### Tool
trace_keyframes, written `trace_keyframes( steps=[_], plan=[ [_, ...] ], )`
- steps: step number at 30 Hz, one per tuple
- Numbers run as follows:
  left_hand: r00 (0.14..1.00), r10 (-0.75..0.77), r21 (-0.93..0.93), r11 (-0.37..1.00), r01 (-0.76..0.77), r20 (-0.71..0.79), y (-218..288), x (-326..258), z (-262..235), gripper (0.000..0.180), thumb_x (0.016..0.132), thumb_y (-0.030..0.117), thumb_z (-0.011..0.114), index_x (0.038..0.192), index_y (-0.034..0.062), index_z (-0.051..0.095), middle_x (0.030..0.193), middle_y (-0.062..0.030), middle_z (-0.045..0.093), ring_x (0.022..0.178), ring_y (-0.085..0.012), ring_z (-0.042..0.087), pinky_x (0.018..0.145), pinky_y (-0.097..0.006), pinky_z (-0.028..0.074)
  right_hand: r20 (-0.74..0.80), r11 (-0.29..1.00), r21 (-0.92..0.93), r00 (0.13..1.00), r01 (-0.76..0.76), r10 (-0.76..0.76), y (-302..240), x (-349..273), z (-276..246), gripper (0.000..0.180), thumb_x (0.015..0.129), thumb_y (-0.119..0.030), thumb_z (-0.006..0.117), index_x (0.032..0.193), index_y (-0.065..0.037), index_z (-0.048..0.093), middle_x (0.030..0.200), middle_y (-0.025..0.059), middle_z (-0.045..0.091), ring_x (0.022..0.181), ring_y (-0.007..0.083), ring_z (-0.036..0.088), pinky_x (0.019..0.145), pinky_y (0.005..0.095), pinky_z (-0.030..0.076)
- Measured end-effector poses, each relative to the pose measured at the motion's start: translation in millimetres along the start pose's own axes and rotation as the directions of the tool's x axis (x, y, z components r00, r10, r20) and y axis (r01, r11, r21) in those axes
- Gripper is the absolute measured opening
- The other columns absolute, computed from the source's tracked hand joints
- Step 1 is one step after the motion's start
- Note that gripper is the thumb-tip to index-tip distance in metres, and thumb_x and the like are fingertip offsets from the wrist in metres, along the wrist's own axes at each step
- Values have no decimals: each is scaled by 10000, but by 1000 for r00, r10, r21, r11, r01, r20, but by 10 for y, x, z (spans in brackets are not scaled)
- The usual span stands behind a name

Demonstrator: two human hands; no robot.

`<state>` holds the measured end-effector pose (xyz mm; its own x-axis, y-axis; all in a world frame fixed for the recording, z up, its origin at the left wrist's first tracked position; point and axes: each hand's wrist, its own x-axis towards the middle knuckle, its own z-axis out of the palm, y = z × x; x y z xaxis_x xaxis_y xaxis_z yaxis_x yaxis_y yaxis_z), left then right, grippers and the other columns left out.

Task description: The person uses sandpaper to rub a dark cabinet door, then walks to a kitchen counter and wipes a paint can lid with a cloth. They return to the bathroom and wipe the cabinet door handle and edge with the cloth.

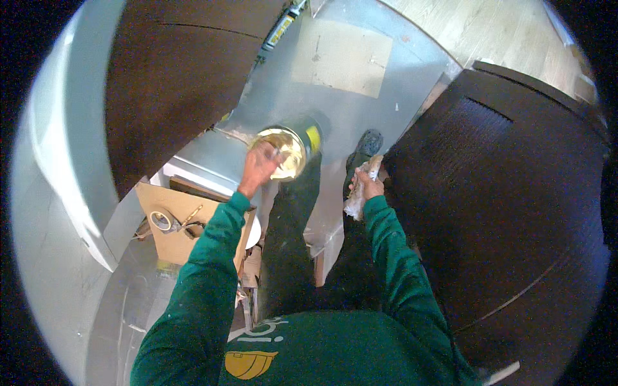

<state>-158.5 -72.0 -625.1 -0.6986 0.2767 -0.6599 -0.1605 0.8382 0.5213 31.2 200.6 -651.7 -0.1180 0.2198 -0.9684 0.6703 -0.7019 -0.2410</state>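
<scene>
Left hand (262,165) blurred over a can (299,143) — grip unclear; right hand (369,186) clutches a whitish bundle (356,204).

Indoor work site, sealant tube (280,29), tape roll (154,220)

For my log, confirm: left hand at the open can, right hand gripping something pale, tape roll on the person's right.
Wrong side: the head view shows the tape roll on the left. Left hand at the can, right hand gripping something pale: correct.
</scene>
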Motion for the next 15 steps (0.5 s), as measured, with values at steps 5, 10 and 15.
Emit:
trace_keyframes(
  steps=[5, 10, 15],
  plan=[
    [862, 504, 166, 856, -489, -59, 1138, -996, -473, 223, 765, 224, 729, 755, 55, 583, 735, -113, 563, 699, -325, 591, 658, -436, 468, 13, 954, -42, 955, 296, -296, -454, -778, 120, 399, 800, -273, 819, 1058, -34, 630, 848, 73, 658, 650, 203, 630, 549, 357, 536],
    [496, 867, 264, 469, -843, 46, 1991, -1724, -973, 220, 684, 120, 752, 738, 103, 540, 738, -69, 499, 682, -267, 552, 605, -408, 398, 63, 889, -2, 888, 457, -456, -735, -1870, 106, 522, 807, -262, 823, 1223, -53, 588, 966, 31, 649, 720, 166, 617, 588, 324, 539],
    [252, 949, 286, 192, -939, 189, 2415, -2218, -1433, 258, 664, 155, 754, 755, 129, 514, 721, -46, 427, 673, -238, 504, 611, -383, 361, 220, 722, 102, 692, 685, -688, -844, -2847, 60, 547, 802, -238, 827, 1247, -44, 575, 1052, 21, 654, 933, 96, 592, 841, 267, 485]
  ],
)
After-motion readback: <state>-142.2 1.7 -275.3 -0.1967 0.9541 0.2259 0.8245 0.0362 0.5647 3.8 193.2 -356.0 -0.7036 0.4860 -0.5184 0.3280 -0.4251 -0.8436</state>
